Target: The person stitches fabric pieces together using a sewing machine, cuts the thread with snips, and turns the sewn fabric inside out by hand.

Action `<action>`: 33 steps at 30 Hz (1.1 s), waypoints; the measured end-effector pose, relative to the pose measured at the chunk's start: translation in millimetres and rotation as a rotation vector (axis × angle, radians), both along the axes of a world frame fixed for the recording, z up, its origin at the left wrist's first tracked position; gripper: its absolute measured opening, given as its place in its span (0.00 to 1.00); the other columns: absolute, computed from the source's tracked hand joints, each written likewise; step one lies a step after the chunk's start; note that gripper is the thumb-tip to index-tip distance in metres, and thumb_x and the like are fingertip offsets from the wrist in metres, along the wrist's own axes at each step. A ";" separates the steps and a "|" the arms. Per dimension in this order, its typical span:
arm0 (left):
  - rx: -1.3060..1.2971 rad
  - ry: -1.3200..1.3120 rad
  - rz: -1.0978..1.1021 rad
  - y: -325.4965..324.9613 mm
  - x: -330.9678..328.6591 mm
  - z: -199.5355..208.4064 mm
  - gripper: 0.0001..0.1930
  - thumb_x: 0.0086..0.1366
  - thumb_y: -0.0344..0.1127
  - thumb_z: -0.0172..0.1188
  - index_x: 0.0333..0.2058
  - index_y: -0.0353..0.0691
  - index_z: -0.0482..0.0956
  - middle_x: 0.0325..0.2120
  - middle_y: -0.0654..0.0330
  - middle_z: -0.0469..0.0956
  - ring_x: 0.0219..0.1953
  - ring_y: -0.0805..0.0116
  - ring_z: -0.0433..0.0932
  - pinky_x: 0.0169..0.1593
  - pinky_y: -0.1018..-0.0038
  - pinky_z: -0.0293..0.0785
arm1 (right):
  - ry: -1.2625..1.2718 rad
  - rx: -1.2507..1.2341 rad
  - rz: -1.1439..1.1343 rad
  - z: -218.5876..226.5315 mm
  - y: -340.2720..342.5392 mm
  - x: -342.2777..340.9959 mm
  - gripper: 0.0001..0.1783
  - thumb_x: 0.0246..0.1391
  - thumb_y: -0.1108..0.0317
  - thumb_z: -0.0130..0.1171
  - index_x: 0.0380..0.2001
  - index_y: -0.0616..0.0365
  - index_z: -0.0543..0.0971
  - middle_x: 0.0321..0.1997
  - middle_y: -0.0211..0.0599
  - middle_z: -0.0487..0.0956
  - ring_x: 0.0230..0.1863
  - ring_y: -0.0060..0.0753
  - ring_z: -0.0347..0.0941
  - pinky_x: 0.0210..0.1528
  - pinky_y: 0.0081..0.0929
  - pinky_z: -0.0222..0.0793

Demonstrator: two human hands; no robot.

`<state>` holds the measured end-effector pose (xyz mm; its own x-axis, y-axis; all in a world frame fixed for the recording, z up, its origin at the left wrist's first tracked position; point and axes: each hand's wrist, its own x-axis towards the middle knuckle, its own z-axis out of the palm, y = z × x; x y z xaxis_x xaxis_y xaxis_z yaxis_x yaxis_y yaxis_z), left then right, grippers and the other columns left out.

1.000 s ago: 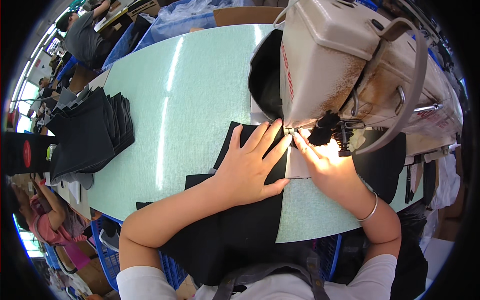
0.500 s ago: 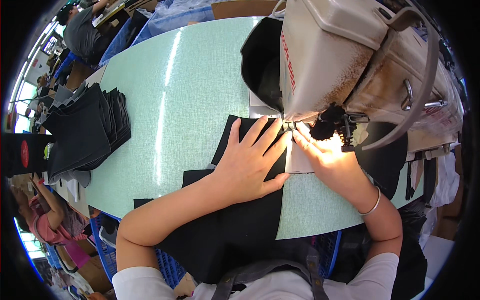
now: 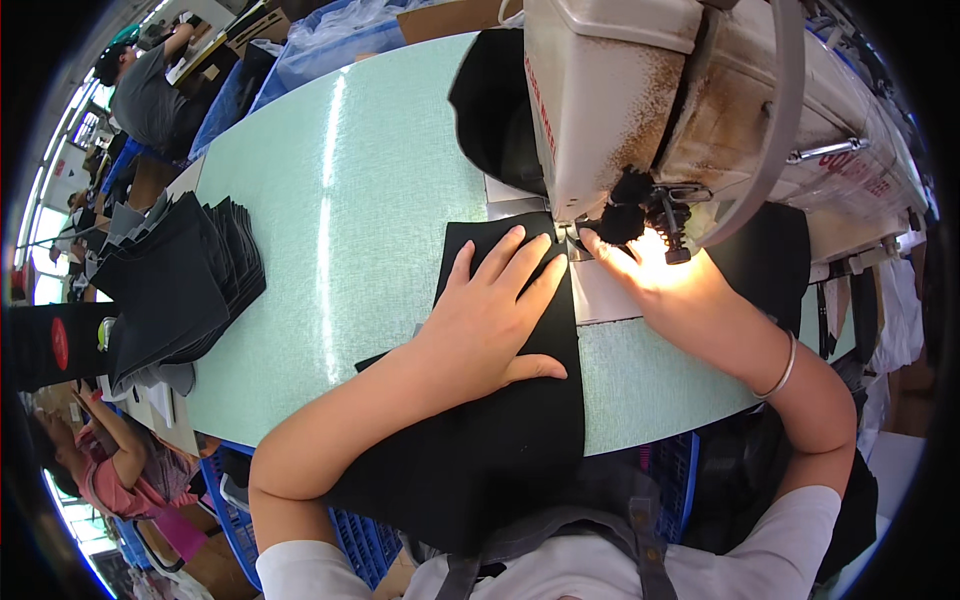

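My left hand [image 3: 485, 325] lies flat on a black fabric piece [image 3: 500, 435], its fingers spread toward the needle area and the thumb out to the side. This fabric runs from the presser foot [image 3: 563, 230] down over the table's near edge into my lap. My right hand [image 3: 680, 290] rests by the metal plate [image 3: 600, 297] right of the presser foot. Its index finger is stretched out, and the other fingers are partly hidden under the sewing machine's [image 3: 610, 100] parts. A bright lamp glow washes over that hand.
Layered black and grey fabric pieces [image 3: 175, 280] are stacked at the left of the pale green table [image 3: 270, 200]. More black material [image 3: 765, 260] lies right of the machine. Blue crates [image 3: 680, 480] stand below the near edge. Two other people work at the far left.
The view has shifted, so the machine appears further left. My right forearm sits further out to the right. The black fabric's edges lie differently under my left hand, which stays flat on it.
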<state>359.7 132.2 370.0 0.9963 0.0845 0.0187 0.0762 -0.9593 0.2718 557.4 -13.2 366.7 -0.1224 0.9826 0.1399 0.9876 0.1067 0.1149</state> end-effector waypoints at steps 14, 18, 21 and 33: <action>0.010 0.035 0.008 -5.8 0.6 2.6 0.49 0.50 0.59 0.67 0.62 0.32 0.61 0.62 0.44 0.58 0.68 0.43 0.52 0.62 0.40 0.58 | 0.162 -0.169 -0.038 18.3 -1.6 -9.6 0.33 0.48 0.75 0.52 0.61 0.64 0.67 0.48 0.50 0.76 0.42 0.46 0.76 0.43 0.36 0.75; 0.049 0.078 0.016 -12.5 -1.7 4.6 0.54 0.46 0.65 0.67 0.62 0.30 0.60 0.64 0.42 0.55 0.69 0.42 0.49 0.60 0.36 0.58 | 0.108 -0.386 -0.049 32.5 -3.0 4.3 0.33 0.44 0.74 0.55 0.58 0.60 0.71 0.19 0.31 0.76 0.19 0.36 0.74 0.28 0.32 0.71; 0.081 0.116 0.020 -11.0 -0.5 4.1 0.57 0.44 0.67 0.67 0.63 0.29 0.58 0.64 0.42 0.54 0.69 0.41 0.49 0.60 0.34 0.57 | 0.046 -0.058 0.125 26.4 0.9 10.0 0.32 0.45 0.75 0.55 0.58 0.57 0.72 0.16 0.28 0.73 0.16 0.34 0.71 0.23 0.31 0.69; 0.052 0.088 0.032 -7.8 1.3 2.7 0.56 0.46 0.66 0.67 0.64 0.30 0.56 0.64 0.42 0.54 0.69 0.43 0.49 0.60 0.35 0.57 | 0.373 -0.075 0.060 14.0 -1.2 9.5 0.26 0.54 0.70 0.53 0.58 0.57 0.73 0.14 0.33 0.72 0.13 0.37 0.70 0.21 0.32 0.67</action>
